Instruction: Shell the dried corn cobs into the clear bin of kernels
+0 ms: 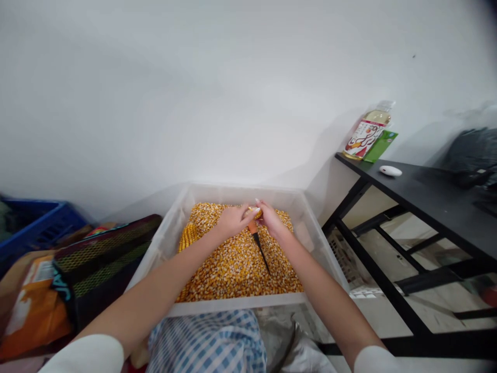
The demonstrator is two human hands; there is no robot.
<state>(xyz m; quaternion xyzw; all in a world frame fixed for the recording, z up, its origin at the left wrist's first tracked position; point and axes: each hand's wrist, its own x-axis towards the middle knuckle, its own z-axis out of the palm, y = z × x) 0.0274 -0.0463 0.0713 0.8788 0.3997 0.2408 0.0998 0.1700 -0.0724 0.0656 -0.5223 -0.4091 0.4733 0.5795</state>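
Note:
Over the bin's middle, my left hand (233, 220) and my right hand (269, 216) meet, fingers closed around a small piece of yellow corn cob (254, 212). Just below them is a tool with an orange handle (252, 227) and a slim dark pointed shaft, perhaps an awl; whether it lies on the kernels or touches a hand I cannot tell. Loose yellow corn kernels (240, 264) fill the translucent plastic bin (310, 217). Against its left wall, beside my left forearm, rest whole corn cobs (188, 237).
A black table (435, 194) at right carries an oil-like bottle (367, 132), a green carton (381, 146) and a white oval object (390, 171). To the left are a blue crate (34, 220), a dark mesh bag (104, 259) and an orange package (39, 316). A white wall rises behind.

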